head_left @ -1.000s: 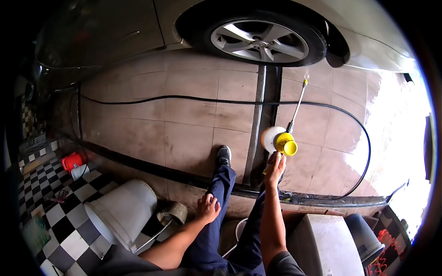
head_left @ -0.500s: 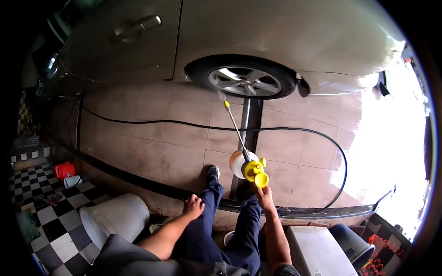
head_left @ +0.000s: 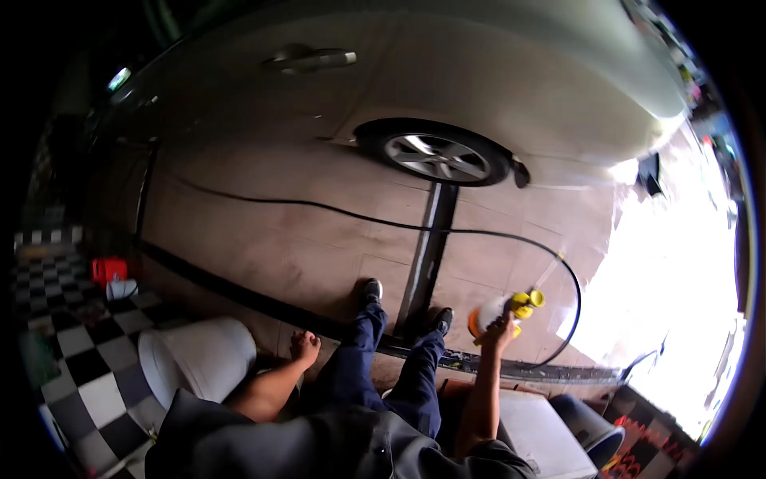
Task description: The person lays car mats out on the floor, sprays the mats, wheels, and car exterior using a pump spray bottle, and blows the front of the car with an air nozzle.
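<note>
My right hand (head_left: 500, 332) grips a pump sprayer (head_left: 489, 313) by its yellow top. The sprayer has a white body with an orange bottom, and its thin wand points away to the upper right, blurred. Beside my left thigh, my left hand (head_left: 305, 349) hangs with its fingers curled in and no object showing in it. In front of me stands a car (head_left: 479, 64) with its wheel (head_left: 440, 157) facing me. The sprayer is to the right of that wheel and nearer to me.
A black hose (head_left: 351, 213) snakes over the tiled floor and loops round on the right. Behind my left arm is a large pale bucket (head_left: 199, 359). A red container (head_left: 109, 271) stands farther left. Near my right arm are a white box (head_left: 531, 427) and a dark bucket (head_left: 589, 431).
My right hand has swung the sprayer right, away from the wheel, and the spray at its tip no longer shows. My left hand has come off my thigh and moved left.
</note>
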{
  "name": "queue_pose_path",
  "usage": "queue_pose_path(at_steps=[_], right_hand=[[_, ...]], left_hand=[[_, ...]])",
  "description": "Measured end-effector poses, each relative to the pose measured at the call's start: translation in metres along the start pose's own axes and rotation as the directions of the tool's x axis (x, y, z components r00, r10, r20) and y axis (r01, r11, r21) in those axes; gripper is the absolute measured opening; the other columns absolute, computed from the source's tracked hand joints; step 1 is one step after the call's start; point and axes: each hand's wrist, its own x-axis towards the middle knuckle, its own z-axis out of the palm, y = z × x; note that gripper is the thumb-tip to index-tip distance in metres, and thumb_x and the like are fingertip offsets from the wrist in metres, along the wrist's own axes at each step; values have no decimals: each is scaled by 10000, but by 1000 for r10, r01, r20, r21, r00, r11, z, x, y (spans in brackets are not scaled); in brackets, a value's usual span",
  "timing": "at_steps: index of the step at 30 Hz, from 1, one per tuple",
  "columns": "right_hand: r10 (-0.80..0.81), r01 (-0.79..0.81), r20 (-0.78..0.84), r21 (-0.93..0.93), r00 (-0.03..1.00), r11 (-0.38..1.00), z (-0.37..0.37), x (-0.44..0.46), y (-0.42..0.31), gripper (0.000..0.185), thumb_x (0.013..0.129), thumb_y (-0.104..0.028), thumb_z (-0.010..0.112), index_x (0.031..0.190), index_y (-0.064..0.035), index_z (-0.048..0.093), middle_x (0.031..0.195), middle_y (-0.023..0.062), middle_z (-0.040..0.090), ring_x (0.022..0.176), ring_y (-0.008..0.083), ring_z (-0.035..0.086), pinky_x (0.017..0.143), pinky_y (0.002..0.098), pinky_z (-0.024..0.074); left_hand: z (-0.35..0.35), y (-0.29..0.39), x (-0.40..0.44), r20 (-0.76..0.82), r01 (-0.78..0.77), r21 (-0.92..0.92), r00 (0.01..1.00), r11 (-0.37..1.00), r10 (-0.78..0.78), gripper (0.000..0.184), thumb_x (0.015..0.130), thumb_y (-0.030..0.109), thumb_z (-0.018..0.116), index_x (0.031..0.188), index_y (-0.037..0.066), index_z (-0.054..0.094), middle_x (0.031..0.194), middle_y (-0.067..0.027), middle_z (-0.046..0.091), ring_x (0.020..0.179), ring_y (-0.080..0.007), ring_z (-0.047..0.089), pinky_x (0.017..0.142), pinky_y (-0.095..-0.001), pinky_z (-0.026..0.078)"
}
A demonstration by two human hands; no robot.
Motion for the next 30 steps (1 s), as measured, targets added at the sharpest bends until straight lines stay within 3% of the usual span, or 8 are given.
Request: queue_pose_path(at_steps=[5,7,11,20,22,26,28,30], right_hand=[[-83,79,-47,-71,995,994,32,-68,-19,220,877,-284,480,783,-92,431,629,-34,409,534,48,383,469,195,294],[-168,210,303,-112,938,971,46,-110,-25,174,911,-237,431,838,-79,441,620,-32,400,522,49,361,467,195,295],[-145,324,517,-275,844,905,103,-152,-20,170,924,-212,412,808,-94,447,599,-54,370,498,27,326,440,183,268],[330,156,673,-554,662,818,261,-91,132,278,882,-311,477,747,-69,458,522,-29,410,411,75,393,376,242,321],[473,82,623,-653,623,752,263,-85,142,305,863,-346,488,745,-65,473,513,-18,427,399,84,410,366,249,331],[322,255,652,-631,687,733,204,-82,96,315,865,-359,492,740,-70,491,530,-29,436,443,72,420,408,237,349],[326,93,675,-506,662,858,147,-65,61,290,882,-335,479,742,-81,485,545,-42,425,452,61,395,418,222,328],[301,-41,566,-425,767,904,84,-37,38,268,893,-316,471,732,-101,471,550,-54,408,445,57,372,409,215,308]], left_hand=[[2,-63,-19,68,59,12,996,998,-60,196,727,278,585,808,103,545,927,-160,486,904,-338,477,683,-466,441],[-3,-70,-27,72,97,19,993,995,-98,186,714,259,594,789,90,568,894,-176,499,870,-338,494,677,-441,446],[7,-96,-30,46,3,-71,999,997,1,181,707,239,601,753,65,582,846,-186,512,820,-343,509,674,-436,444],[-6,-93,-66,-30,149,-215,987,965,-159,187,698,225,641,736,50,589,682,-127,593,723,-308,555,678,-402,440],[20,-110,-71,-38,239,-390,961,889,-275,201,704,235,643,739,47,585,697,-133,597,727,-313,566,671,-398,449],[36,-106,-71,-177,138,-33,974,990,-142,211,678,253,648,737,57,595,733,-135,610,726,-301,587,651,-397,472],[27,-85,-62,-33,204,-273,975,940,-221,211,668,252,645,745,61,605,738,-160,595,732,-305,571,661,-393,474],[-5,-16,-62,2,186,-39,982,982,-186,208,662,244,648,761,64,611,742,-167,587,731,-305,561,664,-386,477]])
